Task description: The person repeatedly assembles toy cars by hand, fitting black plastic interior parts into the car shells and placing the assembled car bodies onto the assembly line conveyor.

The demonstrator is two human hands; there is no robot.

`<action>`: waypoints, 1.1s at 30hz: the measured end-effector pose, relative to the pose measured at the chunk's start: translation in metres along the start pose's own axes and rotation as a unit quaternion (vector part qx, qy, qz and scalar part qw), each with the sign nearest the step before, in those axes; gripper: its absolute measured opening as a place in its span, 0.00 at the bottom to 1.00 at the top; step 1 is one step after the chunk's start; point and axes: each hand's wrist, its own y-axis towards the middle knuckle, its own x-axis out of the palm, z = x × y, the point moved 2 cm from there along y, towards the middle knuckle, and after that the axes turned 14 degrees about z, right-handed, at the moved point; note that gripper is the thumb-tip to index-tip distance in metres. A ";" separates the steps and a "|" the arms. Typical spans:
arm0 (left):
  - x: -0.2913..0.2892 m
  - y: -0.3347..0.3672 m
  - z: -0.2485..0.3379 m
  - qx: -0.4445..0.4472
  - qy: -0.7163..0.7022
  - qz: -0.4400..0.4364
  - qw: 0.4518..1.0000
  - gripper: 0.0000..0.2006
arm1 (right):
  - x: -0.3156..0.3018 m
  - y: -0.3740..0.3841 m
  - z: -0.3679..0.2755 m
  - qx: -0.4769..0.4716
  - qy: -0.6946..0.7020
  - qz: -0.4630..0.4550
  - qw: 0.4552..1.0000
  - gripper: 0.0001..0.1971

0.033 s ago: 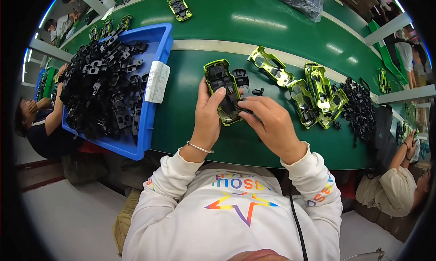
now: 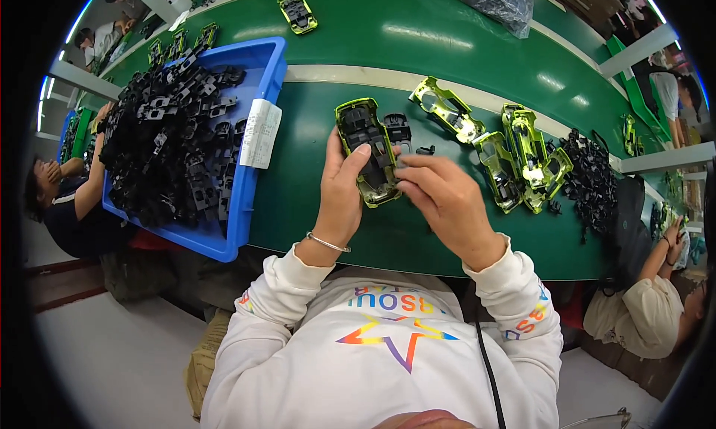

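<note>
My left hand is closed around a lime-green toy car body, underside up, with a black interior piece fitted in it. The left thumb presses on that black interior. Beside the car's right edge is my right hand, its thumb and index finger drawn together. Whether something small sits between those fingertips I cannot make out. Just beyond the car lies a black plastic interior part on the green table. A small black piece rests to the right of it.
At left stands a blue bin heaped with black plastic parts. Several green car shells lie at right beside a pile of small black pieces. Another car body is farther back. Co-workers sit on both sides.
My right hand has shifted slightly right, its fingertips drawing off the car's edge. The left hand and the car body stay in place.
</note>
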 end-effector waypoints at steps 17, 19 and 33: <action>-0.002 -0.006 -0.010 0.180 0.051 -0.030 0.982 0.31 | 0.018 0.021 -0.012 0.561 0.460 0.054 0.686 0.14; 0.000 -0.007 -0.007 0.159 0.041 -0.038 0.986 0.34 | 0.022 0.022 -0.010 0.570 0.473 0.061 0.669 0.13; 0.000 -0.008 0.008 0.176 0.083 -0.070 0.978 0.38 | 0.019 0.033 -0.012 0.559 0.420 -0.008 0.715 0.13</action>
